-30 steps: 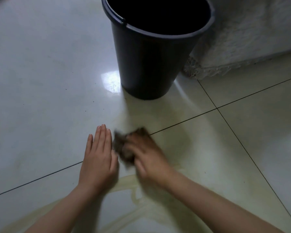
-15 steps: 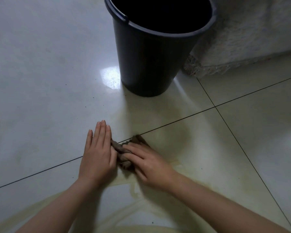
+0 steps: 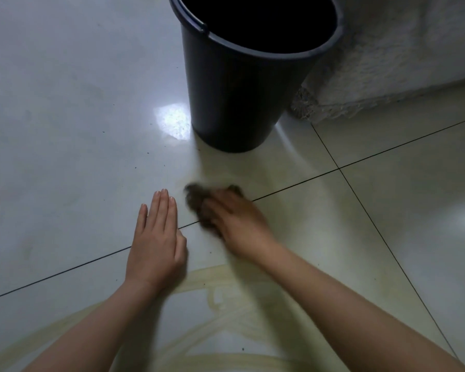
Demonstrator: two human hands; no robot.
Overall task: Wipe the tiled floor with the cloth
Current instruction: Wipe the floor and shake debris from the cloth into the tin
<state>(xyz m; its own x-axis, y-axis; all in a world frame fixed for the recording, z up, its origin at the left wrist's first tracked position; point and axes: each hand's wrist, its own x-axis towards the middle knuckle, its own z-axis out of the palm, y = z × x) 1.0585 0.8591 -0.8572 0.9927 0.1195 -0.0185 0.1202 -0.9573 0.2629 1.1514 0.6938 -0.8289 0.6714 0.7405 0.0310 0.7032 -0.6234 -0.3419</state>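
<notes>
cloth (image 3: 196, 202), one small dark brown wad of fuzzy fabric, lies bunched on the tiled floor (image 3: 65, 116) just in front of the bucket (image 3: 239, 89), near its base but apart from it. the right hand (image 3: 236, 226) covers the cloth, fingers bent over it and pressing it to the tile; the hand is blurred, so how tight the hold is cannot be told. the left hand (image 3: 156, 242) rests palm down on the floor just left of the cloth, not touching it, four fingers straight and closed together, thumb alongside, holding nothing. the one bucket is black smooth plastic, round, tapering to its base, upright. the floor is glossy pale tile; two thin dark grout lines (image 3: 340, 169) cross to the near right of the bucket, parting four tiles. pale yellowish wet streaks (image 3: 204, 275) curve nearer than the hands. a rough white fabric (image 3: 400, 49) lies right of the bucket, its frayed edge beside it.
</notes>
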